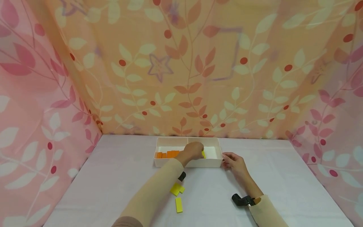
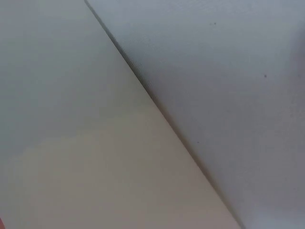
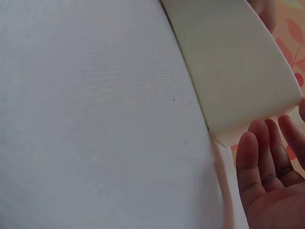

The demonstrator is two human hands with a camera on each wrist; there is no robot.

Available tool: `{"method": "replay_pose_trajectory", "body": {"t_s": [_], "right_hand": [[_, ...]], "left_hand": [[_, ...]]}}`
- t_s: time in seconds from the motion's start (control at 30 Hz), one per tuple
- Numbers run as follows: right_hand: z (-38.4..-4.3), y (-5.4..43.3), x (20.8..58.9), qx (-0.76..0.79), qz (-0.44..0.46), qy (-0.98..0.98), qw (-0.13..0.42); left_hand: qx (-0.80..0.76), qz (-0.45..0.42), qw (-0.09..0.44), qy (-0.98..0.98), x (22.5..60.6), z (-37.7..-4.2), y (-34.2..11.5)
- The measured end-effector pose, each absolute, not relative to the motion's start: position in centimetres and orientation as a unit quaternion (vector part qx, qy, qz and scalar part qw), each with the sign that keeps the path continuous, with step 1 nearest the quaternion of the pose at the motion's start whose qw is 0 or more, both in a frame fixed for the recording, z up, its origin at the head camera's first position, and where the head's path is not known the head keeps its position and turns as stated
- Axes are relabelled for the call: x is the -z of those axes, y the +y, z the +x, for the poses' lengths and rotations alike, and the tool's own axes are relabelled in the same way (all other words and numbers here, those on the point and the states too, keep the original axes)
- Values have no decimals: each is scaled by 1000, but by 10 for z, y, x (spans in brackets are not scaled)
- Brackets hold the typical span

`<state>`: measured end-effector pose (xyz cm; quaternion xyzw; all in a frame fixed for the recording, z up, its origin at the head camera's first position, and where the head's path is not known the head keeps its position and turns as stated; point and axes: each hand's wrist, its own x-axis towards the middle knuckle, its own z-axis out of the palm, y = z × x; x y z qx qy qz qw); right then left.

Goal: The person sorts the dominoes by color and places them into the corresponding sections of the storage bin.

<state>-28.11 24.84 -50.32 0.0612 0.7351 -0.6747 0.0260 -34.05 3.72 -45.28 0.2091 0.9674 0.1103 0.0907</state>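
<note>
A white two-compartment box [image 1: 205,163] stands on the table. My left hand [image 1: 194,150] reaches into its right compartment, fingers curled down at a yellow tile [image 1: 203,154]; the hand covers part of that tile and the fingertips are hidden. Orange blocks [image 1: 168,154] lie in a row in the left compartment. At the box's right end is my right hand [image 1: 235,162], its fingers fairly straight and touching the end wall in the right wrist view. The left wrist view has only the box's plain outer wall [image 2: 95,143] and the cloth.
Several yellow tiles [image 1: 178,205] lie on the white tablecloth [image 1: 210,201] in front of the box, close to the left forearm. Black wrist cameras [image 1: 241,200] sit on both wrists. Patterned curtains [image 1: 187,104] enclose the back and sides.
</note>
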Motion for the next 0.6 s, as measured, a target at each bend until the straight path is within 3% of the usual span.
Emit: {"method": "replay_pose_trajectory", "body": {"t_s": [0.6], "right_hand": [[-280, 247, 503, 673, 70, 736, 26]], "left_hand": [[-270, 249, 4, 930, 447, -315, 15]]}}
